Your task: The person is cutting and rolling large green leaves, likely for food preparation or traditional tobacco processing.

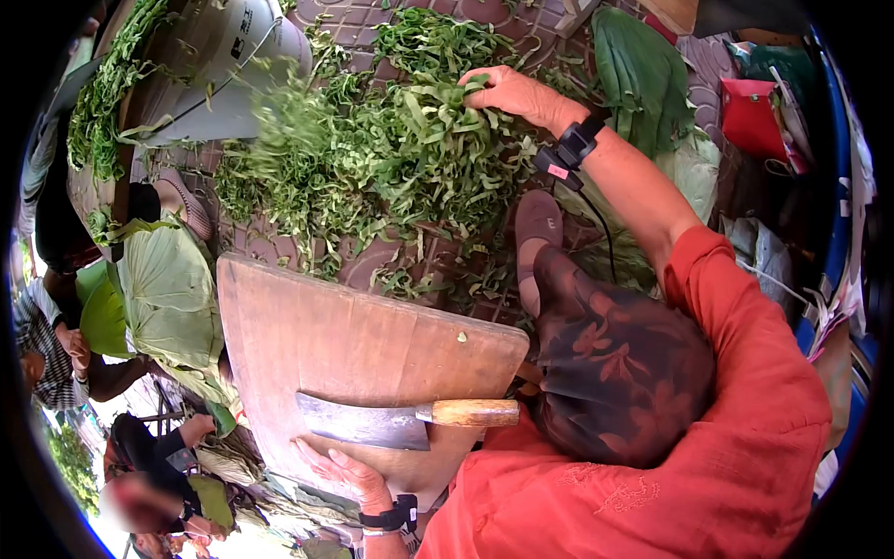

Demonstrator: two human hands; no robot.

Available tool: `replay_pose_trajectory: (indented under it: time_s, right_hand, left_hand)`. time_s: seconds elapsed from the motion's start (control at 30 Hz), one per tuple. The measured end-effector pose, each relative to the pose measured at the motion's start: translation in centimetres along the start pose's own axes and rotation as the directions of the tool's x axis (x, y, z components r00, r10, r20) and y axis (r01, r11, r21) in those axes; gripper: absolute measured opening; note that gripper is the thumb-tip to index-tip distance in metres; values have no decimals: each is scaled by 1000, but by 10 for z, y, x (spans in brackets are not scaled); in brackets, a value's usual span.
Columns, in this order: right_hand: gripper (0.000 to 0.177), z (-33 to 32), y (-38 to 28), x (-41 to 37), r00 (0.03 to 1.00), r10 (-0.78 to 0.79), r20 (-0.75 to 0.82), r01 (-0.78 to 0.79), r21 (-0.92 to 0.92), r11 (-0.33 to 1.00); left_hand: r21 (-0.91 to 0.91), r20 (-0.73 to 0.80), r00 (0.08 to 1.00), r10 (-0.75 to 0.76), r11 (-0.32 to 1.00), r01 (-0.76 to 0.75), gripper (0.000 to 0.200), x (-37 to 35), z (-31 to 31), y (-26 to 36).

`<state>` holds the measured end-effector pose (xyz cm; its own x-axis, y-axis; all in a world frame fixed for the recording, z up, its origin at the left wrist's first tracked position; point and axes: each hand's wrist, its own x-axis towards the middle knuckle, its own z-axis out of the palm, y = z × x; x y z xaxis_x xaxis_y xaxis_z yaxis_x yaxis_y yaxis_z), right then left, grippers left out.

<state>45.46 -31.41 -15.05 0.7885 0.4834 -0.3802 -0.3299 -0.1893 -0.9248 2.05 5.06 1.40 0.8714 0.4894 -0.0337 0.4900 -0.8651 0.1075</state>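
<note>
Against the right fingers [475,99], shredded leaves [438,140] (loosely heaped)

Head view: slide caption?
Right hand in shredded green leaves; left hand at a wooden board bearing a cleaver.

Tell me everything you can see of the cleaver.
The cleaver has a broad, grey, metal-looking blade with a bright glare, a narrow collar and a wooden-looking handle. It lies on its side on the board, unheld, handle end jutting past the edge. The left hand is beside the blade.
</note>
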Motion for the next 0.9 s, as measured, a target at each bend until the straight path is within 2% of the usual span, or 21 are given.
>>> replay_pose_trajectory:
  time_s: [0.03, 0.07, 0.1, 0.17, 0.27, 0.33, 0.37, 0.4, 0.43, 0.5, 0.53, 0.57, 0.63, 0.73, 0.77, 0.8, 0.83, 0.9]
  right_hand:
    - [37, -1, -8, 0, 1000, -5, -8, 5, -81, 997]
    - [36, 3, -14, -2, 999, 20, -45, -17, 68, 998]
    - [38, 1, -21, -3, 1000, 30, 4, -30, 119, 992]
    - [40, 9, -30, 7, 998, 31, -57, -39, -142, 989]
    - [45, 13, -15, 26, 989, -127, -73, 114, -157, 981]
    - [49, 17, -1, 37, 974, -196, -118, 136, -392, 910]
    - [52, 19, 5, 43, 962, -237, -133, 141, -503, 853]
    - [62, 23, 7, 45, 938, -324, -119, 144, -719, 680]
    - [71, 30, 12, 43, 967, -225, -118, 54, -770, 635]
    - [78, 52, 32, 38, 988, -153, 33, 99, -887, 451]
    - [79, 67, 45, 36, 987, -95, 126, 149, -944, 295]
    - [76, 77, 53, 27, 976, -61, 209, 217, -953, 212]
    - [64, 81, 64, 21, 945, -162, 286, 288, -958, -7]
    - [48, 57, 60, 47, 973, -221, 62, 118, -961, 251]
    - [45, 46, 55, 55, 977, -196, -81, 22, -880, 474]
    - [43, 36, 33, 56, 986, -79, -146, -43, -683, 729]
    - [43, 27, 12, 55, 984, 52, -169, -119, -417, 901]
    - [39, 14, 4, 52, 958, -186, -218, 141, -205, 968]
  left_hand:
    - [-2, -3, 1000, 5, 1000, -5, 55, 1, 0, -1]
    - [-3, -4, 1000, 7, 1000, -7, 55, 1, 1, -1]
    - [-4, -1, 1000, 9, 1000, -9, 55, 0, 1, -1]
    - [6, 12, 1000, 2, 1000, -2, 55, 0, -1, 0]
    - [8, 11, 1000, -7, 1000, 7, 55, 1, -1, 3]
    - [15, 20, 1000, -10, 1000, 10, 55, 0, -3, 2]
    - [19, 22, 1000, -13, 1000, 12, 55, 0, -2, 1]
    - [23, 24, 1000, -15, 1000, 14, 55, 0, -2, 1]
    - [16, 18, 1000, -10, 1000, 9, 56, 0, -1, 0]
    - [3, 6, 1000, 2, 1000, -2, 57, 0, 0, 0]
    - [-1, 12, 1000, -5, 1000, 5, 57, 0, -1, 0]
    - [-4, 17, 1000, -13, 1000, 13, 57, 0, -1, 1]
    - [-10, 21, 1000, -14, 1000, 14, 57, -2, 0, -1]
    - [-5, 18, 1000, -1, 1000, 1, 57, -1, 1, -4]
    - [-7, 16, 1000, -1, 1000, 2, 57, -1, 0, -3]
    - [-10, 14, 1000, -2, 1000, 2, 57, -1, 0, -2]
    - [-15, 12, 1000, -5, 1000, 5, 57, -1, 1, -1]
    - [-3, 8, 1000, -3, 1000, 3, 56, 1, 0, 1]
